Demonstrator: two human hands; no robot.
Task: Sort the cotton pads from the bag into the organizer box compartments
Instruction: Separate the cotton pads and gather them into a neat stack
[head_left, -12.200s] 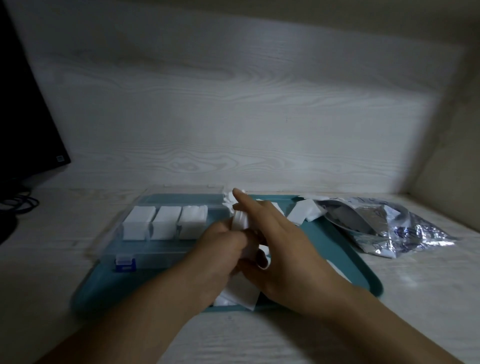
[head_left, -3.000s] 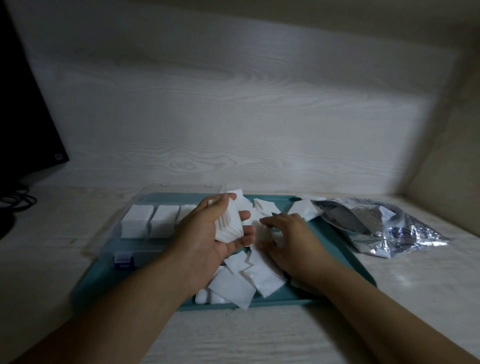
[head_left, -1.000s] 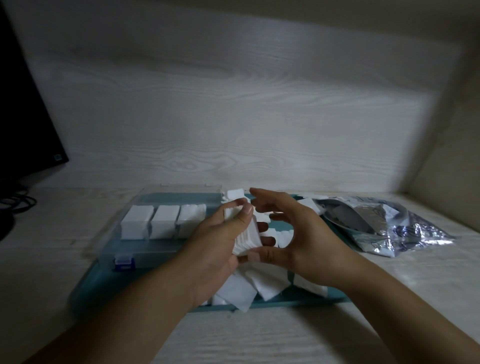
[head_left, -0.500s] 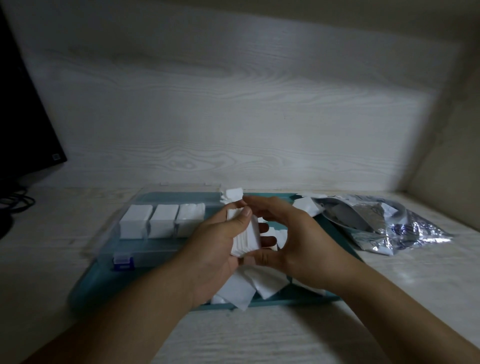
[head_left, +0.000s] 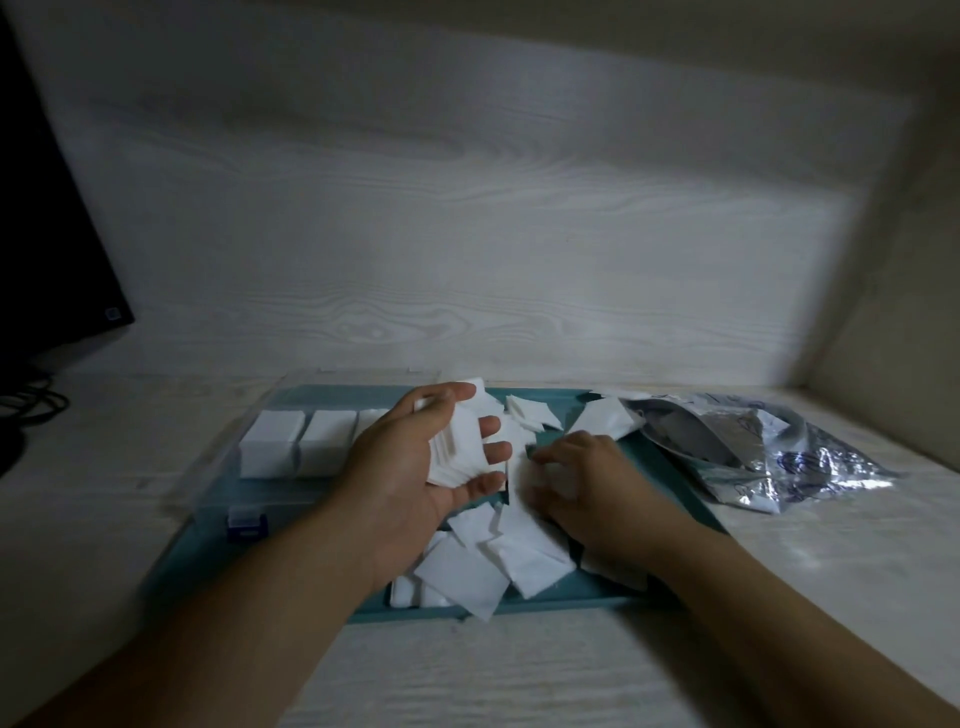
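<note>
a stack of cotton pads (head_left: 462, 449) sits on edge in the left hand (head_left: 415, 467), thumb over the top and fingers curled under it, apparently so the squares stay aligned as one block that can drop into a compartment. just right of it the right hand (head_left: 582, 480) is down on the loose pads (head_left: 498, 556) scattered over the teal tray (head_left: 691, 512), fingers bent onto one of them (whether it is already pinched i cannot tell, the hand is blurred). to the left the clear organizer box (head_left: 270, 493) holds filled compartments along its far row, so the sorting looks partly done. the foil bag (head_left: 769, 457) lies open, far right.
</note>
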